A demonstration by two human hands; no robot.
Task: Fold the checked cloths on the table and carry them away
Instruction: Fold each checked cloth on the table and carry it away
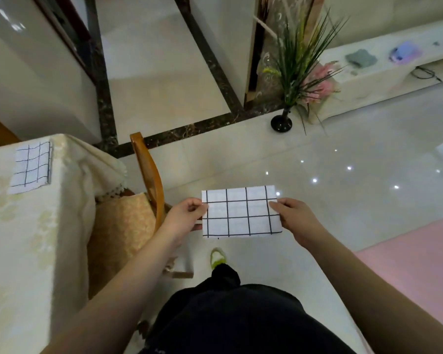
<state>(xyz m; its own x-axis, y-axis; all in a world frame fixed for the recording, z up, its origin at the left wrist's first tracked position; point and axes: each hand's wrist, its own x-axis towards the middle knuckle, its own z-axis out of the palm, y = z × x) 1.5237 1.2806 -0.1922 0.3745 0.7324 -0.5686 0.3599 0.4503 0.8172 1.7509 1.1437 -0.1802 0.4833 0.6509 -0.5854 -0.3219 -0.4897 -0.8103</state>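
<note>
A folded white cloth with a black check hangs flat in the air over the floor, to the right of the table. My left hand pinches its left edge and my right hand pinches its right edge. A second folded checked cloth lies on the table at the left, near the table's far corner, away from both hands.
A wooden chair with a woven seat stands tucked against the table's right side. A black vase with grass and pink flowers stands on the glossy floor ahead. A low white shelf runs along the far right. A pink mat lies at the right.
</note>
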